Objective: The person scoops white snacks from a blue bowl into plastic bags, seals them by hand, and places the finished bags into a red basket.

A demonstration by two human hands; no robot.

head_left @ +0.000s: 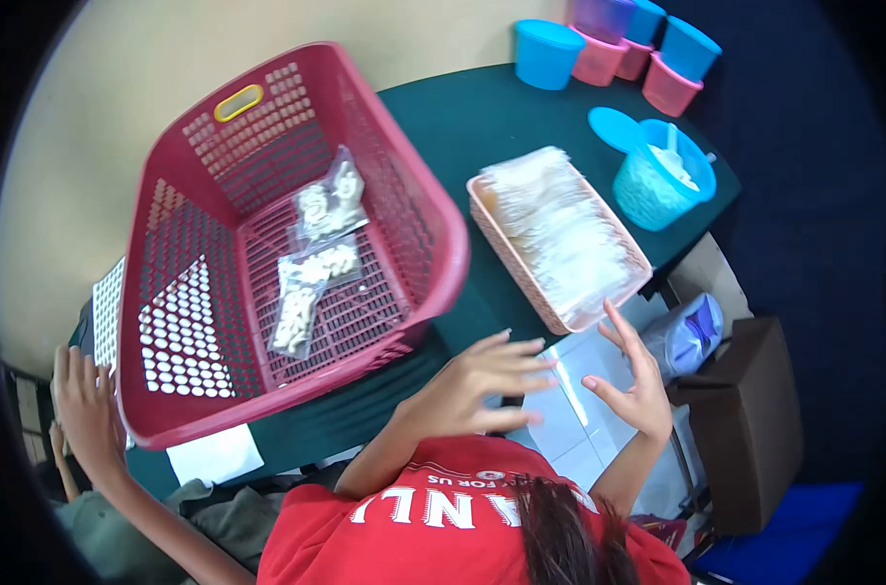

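Over the front of the table, my left hand is blurred, with its fingers apart and nothing visible in it. My right hand is raised and open, thumb and fingers spread, its fingertips near the front corner of a pink basket. Stacked clear plastic bags fill that basket. Left of my hands stands a large maroon crate, tilted in view, holding several clear packets with white pieces. A blue tub with white contents and a pale scoop stands behind the pink basket.
A co-worker's hand is at the crate's left side. Blue and pink tubs stand at the table's back edge. A blue lid lies beside the open tub. White paper lies below the crate. A brown box is at right.
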